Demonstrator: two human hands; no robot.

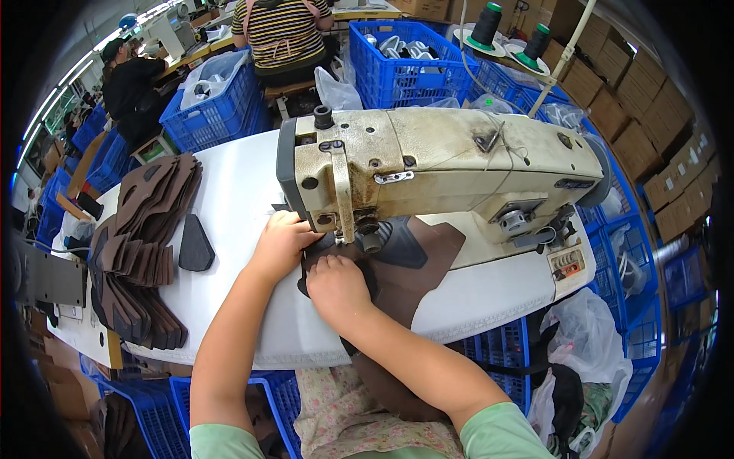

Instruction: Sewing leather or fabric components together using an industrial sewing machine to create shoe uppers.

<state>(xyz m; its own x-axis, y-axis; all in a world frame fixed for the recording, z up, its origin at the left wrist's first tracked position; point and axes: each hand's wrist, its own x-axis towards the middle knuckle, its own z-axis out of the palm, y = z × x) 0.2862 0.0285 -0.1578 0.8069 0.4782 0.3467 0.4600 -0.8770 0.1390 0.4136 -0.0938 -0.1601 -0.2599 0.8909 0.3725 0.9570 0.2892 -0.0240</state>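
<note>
A cream sewing machine [443, 153] stands across the white table, its needle area right in front of my hands. Under its arm lies a brown fabric piece [436, 256] with a dark grey patch [404, 246] on it; brown material also hangs over the front edge toward my lap. My left hand [281, 243] is beside the needle, fingers together on the edge of the work, their tips partly hidden by the machine head. Closer to me, my right hand [336, 287] is closed, with bent fingers gripping and pressing the brown piece. The stitching point itself is hidden.
Left on the table are stacked brown cut pieces [138, 252] and a single dark patch [196, 245]. Blue crates [413, 76] surround the table. Black thread cones [486, 27] stand behind the machine. Other people [279, 34] sit beyond; cardboard boxes [634, 99] line the right.
</note>
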